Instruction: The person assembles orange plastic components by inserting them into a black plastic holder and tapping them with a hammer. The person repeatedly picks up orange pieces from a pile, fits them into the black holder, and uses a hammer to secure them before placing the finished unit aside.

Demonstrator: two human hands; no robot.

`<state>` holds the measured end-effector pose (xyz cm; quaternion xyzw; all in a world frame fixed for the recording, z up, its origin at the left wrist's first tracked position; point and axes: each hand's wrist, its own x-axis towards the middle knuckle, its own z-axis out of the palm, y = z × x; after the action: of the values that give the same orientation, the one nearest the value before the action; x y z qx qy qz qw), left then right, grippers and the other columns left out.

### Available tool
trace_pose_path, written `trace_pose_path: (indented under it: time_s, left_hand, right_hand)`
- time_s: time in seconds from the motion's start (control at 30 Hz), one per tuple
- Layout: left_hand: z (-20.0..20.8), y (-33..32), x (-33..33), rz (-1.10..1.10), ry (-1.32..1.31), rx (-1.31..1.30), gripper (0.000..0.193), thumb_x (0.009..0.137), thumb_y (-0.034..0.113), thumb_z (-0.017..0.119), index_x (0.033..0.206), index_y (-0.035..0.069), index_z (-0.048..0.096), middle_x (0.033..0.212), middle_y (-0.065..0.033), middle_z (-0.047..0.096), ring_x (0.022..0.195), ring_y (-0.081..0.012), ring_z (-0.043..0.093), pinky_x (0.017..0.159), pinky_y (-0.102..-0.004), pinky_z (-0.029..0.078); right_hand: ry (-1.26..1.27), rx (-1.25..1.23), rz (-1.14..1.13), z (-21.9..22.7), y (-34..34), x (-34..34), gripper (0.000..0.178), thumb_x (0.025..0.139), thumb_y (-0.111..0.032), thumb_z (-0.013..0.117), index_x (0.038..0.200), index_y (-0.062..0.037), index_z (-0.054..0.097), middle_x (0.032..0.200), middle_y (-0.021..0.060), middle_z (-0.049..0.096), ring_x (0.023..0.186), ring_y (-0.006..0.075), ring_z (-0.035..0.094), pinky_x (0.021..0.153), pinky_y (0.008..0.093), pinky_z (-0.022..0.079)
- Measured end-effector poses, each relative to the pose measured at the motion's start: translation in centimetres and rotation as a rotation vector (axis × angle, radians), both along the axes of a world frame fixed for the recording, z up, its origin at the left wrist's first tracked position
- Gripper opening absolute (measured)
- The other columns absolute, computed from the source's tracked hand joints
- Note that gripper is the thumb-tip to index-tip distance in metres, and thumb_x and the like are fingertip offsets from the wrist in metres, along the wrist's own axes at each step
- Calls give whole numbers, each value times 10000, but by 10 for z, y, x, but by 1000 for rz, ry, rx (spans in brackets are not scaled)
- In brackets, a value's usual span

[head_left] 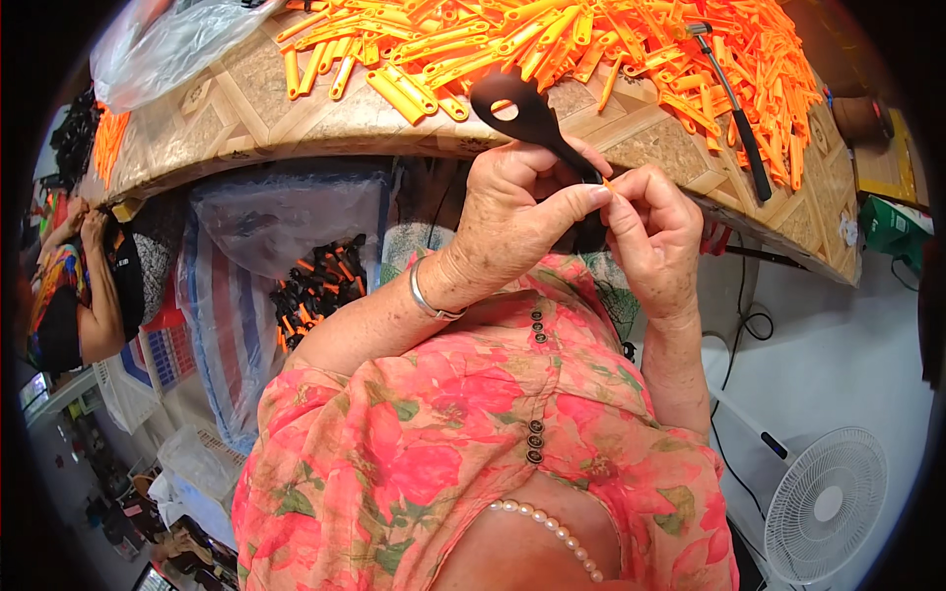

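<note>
My left hand [512, 202] is closed around the handle of a black spoon [532, 123] with a hole through its bowl. The bowl points up and left, over the table's near edge. Opposite it, my right hand [652, 231] pinches at a small orange piece [607, 184], close to the left thumb's tip. Fingers hide most of that piece and the lower part of the spoon's handle. Both hands are in front of the table, nearly touching each other.
Many orange plastic handles [443, 49] are heaped on the patterned table [232, 113]. A small hammer [737, 113] lies at the right. Below, a striped bag [222, 295] holds black-and-orange pieces [320, 286]. A white fan [828, 502] stands lower right; another person [89, 286] works at far left.
</note>
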<state>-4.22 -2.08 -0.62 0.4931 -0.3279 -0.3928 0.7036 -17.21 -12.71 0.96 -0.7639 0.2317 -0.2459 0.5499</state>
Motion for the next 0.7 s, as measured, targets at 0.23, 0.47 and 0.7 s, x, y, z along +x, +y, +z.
trace_pose_path:
  time_s: [0.23,0.47,0.7]
  left_hand:
    - [17,6,23,-320,233,-108,328,865,11,679,1179,-57,611,1007,-88,652,869,-150,652,817,-260,547]
    - [-16,7,41,-671,571,102,683,947,533,517,1156,-115,566,939,-246,682,783,-277,714,627,-301,609]
    - [-17,12,48,-912,437,55,624,922,496,597,1101,-101,617,959,-216,700,800,-242,721,664,-280,591]
  right_hand:
    - [-14,422,287,20,-23,-17,135,933,-80,598,821,-28,544,677,-15,543,502,10,428,439,178,314]
    - [81,317,373,19,-28,-18,135,922,-94,605,817,-15,573,667,-25,532,500,14,444,439,181,334]
    - [155,38,667,18,-51,-18,178,896,-141,638,774,-22,586,616,-14,507,492,53,441,452,233,347]
